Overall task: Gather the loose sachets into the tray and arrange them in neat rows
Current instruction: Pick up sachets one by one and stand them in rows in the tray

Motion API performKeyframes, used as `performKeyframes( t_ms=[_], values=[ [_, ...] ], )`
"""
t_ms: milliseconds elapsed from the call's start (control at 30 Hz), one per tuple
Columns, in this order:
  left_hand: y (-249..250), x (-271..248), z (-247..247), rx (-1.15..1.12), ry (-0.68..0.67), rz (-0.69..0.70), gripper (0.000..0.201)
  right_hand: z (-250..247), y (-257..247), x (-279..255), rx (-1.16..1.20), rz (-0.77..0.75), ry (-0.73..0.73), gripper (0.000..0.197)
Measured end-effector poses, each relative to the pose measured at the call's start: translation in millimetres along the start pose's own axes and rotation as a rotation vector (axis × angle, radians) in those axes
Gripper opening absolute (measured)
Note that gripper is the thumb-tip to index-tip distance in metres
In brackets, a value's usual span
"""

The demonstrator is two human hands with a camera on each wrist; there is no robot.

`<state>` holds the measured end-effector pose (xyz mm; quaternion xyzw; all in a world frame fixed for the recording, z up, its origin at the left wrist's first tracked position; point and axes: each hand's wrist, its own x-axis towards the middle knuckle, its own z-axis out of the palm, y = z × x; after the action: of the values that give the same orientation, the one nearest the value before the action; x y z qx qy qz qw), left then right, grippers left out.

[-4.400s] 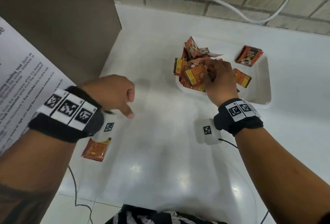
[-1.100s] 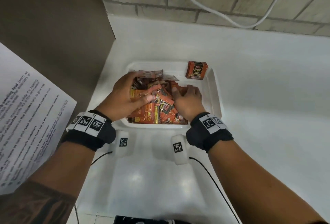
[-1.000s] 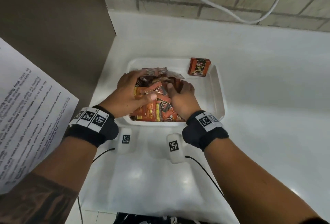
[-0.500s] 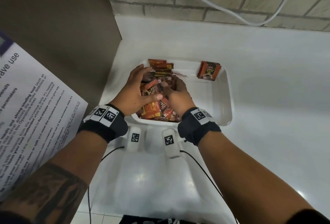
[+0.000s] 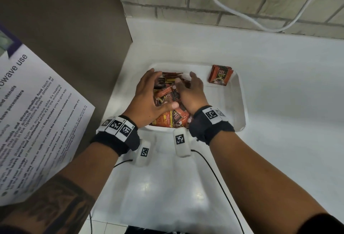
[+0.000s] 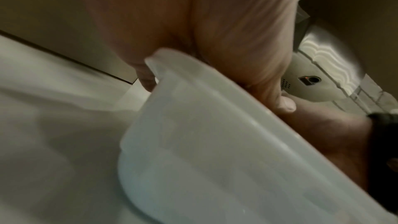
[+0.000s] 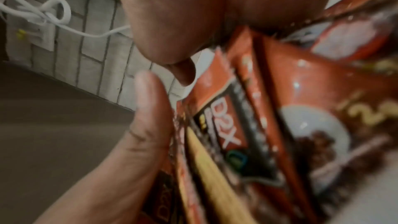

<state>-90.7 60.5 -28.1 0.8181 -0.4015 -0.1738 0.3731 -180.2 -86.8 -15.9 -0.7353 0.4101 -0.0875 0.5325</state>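
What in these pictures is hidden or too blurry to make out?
- Head view: how many sachets are piled in the tray; the left hand and right hand cover them.
- Left wrist view: the tray's contents, hidden behind its wall.
- Right wrist view: the small print on the packets, blurred.
- Head view: the paper notice, cut off at the left edge.

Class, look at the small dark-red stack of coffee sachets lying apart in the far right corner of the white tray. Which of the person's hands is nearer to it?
Right. The right hand lies just left of the small dark-red stack, not touching; the left hand is farther left, across the jumbled sachet pile.
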Motion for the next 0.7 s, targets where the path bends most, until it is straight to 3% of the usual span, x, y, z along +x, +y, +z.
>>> performKeyframes(
  t_ms=[133, 200, 467, 600, 700],
  values=[
    [2.7, 1.1, 1.0, 0.059, -0.02, 0.007, 0.109, 7.0, -8.6, 2.7, -0.127, -0.1, -0.185, 0.056],
    [2.1, 2.9, -0.1, 0.102, -0.043, 0.013, 0.107, 3.5, -10.8, 3.3, -0.117, -0.113, -0.232, 0.057],
    [0.8, 1.9, -2.6, 0.131, -0.062, 0.016, 0.11, -23.8, -10.5, 4.1, -0.041, -0.018, -0.138, 0.055],
    [5.6, -4.0, -10.9, 0.087, -0.05, 0.003, 0.098, -60.9, -6.0, -3.8, -0.032, 0.0, 0.035, 0.041],
    [3.9, -9.1, -17.4, 0.071, -0.058, 0.001, 0.098, -88.8, 12.6, -14.4, 0.005, 0.072, 0.063, 0.02]
  ],
)
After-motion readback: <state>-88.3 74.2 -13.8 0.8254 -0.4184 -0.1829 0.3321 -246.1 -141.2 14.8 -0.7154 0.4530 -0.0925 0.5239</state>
